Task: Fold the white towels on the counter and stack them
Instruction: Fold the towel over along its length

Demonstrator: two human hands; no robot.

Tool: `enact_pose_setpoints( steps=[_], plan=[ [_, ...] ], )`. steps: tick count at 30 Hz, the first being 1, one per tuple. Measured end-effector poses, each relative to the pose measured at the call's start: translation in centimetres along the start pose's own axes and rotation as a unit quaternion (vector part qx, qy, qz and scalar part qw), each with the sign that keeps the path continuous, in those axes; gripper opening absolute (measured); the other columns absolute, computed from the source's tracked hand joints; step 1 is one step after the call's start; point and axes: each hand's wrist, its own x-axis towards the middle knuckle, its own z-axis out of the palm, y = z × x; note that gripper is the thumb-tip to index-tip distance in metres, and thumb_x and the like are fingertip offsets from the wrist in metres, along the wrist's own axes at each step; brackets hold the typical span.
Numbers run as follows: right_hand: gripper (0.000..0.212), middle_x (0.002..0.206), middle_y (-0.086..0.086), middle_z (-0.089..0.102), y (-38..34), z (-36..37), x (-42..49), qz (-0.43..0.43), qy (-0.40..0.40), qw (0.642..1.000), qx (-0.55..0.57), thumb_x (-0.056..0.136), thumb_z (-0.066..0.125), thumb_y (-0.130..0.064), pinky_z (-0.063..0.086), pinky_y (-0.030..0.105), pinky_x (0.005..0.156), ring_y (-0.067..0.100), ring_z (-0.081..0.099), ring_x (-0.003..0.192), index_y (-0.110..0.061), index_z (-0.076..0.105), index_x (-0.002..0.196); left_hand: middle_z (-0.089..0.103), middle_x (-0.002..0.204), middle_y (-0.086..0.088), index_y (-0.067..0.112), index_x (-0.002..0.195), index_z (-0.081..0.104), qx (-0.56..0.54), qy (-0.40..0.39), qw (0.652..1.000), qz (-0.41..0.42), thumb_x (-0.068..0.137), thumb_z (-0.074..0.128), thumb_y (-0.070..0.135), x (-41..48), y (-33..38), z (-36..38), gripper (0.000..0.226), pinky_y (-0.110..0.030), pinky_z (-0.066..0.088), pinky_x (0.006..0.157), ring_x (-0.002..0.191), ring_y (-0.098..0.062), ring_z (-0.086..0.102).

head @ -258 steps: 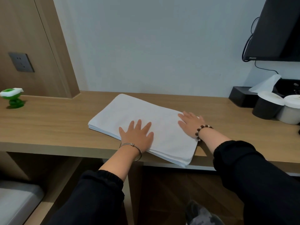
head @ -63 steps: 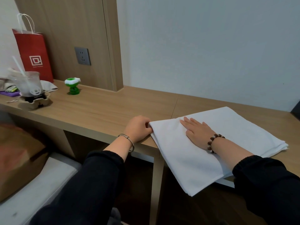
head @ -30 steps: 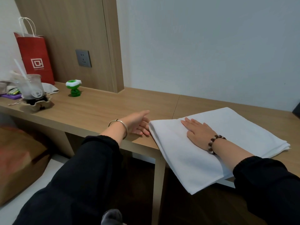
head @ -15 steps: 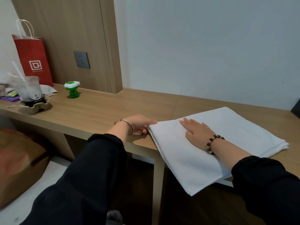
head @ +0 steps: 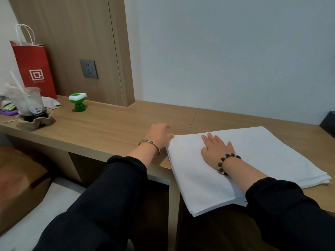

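Observation:
A folded white towel (head: 262, 153) lies on the wooden counter (head: 112, 127), its near corner hanging over the front edge. My right hand (head: 215, 151) lies flat on the towel's left part, fingers straight, pressing it down. My left hand (head: 160, 134) is at the towel's left edge, fingers loosely bent with the tips touching the towel's far left corner; I cannot see whether they pinch the cloth. Several layers show at the towel's right corner.
At the counter's left end stand a red paper bag (head: 34, 69), a plastic cup with a straw in a cardboard holder (head: 30, 109), and a small green and white object (head: 78, 103). A wall socket (head: 88, 68) sits on the wood panel. A black object (head: 328, 124) is at the far right.
My left hand has shifted slightly away from me along the towel's left edge, toward its far corner. My right hand has stayed flat on the towel, which has not moved.

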Motion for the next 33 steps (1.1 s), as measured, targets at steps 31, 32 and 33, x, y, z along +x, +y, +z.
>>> enact_pose_setpoints(
  steps=[31,32,33],
  plan=[
    [0.058,0.159,-0.003,-0.014,5.9,-0.9,0.7,0.034,-0.047,0.998,-0.031,0.099,0.010,-0.047,0.000,0.056,0.113,0.019,-0.008,0.146,-0.027,-0.003,0.151,-0.008,0.159,0.003,0.017,0.151,0.000,0.240,-0.180,0.943,0.147,0.100,0.013,0.043,-0.5,3.9,4.5,0.059,-0.042,0.003,0.117,0.146,-0.017,-0.008],
    [0.057,0.159,-0.004,-0.013,5.3,-0.5,0.0,0.018,-0.036,0.999,-0.027,0.099,0.010,-0.046,0.000,0.055,0.113,0.019,-0.008,0.146,-0.028,-0.002,0.151,-0.008,0.159,0.005,0.020,0.151,-0.001,0.262,-0.183,0.936,0.150,0.100,0.012,0.044,0.3,3.9,4.3,0.058,-0.044,0.003,0.117,0.146,-0.018,-0.008],
    [0.057,0.159,-0.004,-0.011,4.8,-0.1,-0.7,0.016,-0.020,0.999,-0.020,0.099,0.010,-0.046,0.000,0.055,0.113,0.018,-0.007,0.146,-0.028,0.000,0.151,-0.009,0.159,0.007,0.024,0.151,-0.002,0.288,-0.182,0.928,0.152,0.099,0.010,0.044,1.0,4.0,4.2,0.057,-0.047,0.003,0.116,0.146,-0.019,-0.008]
  ],
)
